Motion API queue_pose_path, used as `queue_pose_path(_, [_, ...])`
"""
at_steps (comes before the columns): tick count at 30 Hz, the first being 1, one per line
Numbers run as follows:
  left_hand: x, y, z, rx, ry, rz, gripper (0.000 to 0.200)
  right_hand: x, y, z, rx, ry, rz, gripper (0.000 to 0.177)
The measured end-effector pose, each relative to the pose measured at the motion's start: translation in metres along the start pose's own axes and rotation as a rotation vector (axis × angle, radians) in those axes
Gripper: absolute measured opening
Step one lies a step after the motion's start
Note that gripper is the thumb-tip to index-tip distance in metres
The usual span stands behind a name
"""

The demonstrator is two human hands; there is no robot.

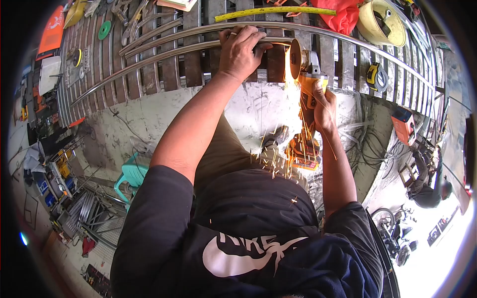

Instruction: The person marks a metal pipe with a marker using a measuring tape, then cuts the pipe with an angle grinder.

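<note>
My left hand is closed round a thin metal tube that lies across the slatted metal bench. In my right hand is a yellow and black angle grinder. Its upright disc meets the tube's end just right of my left hand. Orange sparks stream down from the disc towards my legs. A longer tube runs behind, beside my left fingers.
On the bench are a yellow ruler, a red bag, a cream bucket, a tape measure and a green disc. A teal chair stands lower left. Another person crouches at the right.
</note>
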State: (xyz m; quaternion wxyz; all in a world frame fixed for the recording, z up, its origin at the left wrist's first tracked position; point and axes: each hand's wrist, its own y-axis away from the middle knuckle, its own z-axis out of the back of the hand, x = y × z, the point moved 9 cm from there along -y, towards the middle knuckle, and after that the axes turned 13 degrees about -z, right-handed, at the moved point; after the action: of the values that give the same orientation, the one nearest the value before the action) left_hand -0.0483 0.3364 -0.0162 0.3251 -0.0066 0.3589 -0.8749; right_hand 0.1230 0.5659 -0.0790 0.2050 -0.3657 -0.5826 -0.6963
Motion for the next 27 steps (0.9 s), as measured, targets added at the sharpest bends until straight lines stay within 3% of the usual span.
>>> queue_pose_path(3, [0.000, 0.000, 0.000, 0.002, 0.014, 0.006, 0.030, 0.009, 0.004, -0.003, -0.007, -0.004, 0.080, 0.062])
queue_pose_path(9, [0.001, 0.000, 0.000, -0.009, 0.016, -0.004, 0.031, -0.001, 0.007, -0.003, 0.013, -0.058, -0.079, 0.063])
queue_pose_path(15, [0.001, 0.001, -0.001, 0.005, 0.018, -0.005, 0.032, -0.002, 0.005, 0.000, 0.011, -0.062, -0.078, 0.059])
queue_pose_path(18, [0.002, 0.002, -0.002, 0.006, 0.023, -0.009, 0.032, -0.003, -0.005, 0.003, -0.013, 0.018, 0.019, 0.059])
queue_pose_path(22, [0.003, 0.002, -0.002, 0.002, 0.056, 0.017, 0.032, 0.000, 0.008, -0.002, 0.020, -0.039, -0.105, 0.062])
queue_pose_path(27, [0.002, 0.001, -0.008, 0.057, -0.033, 0.026, 0.029, -0.003, 0.014, -0.006, 0.051, -0.134, -0.104, 0.065])
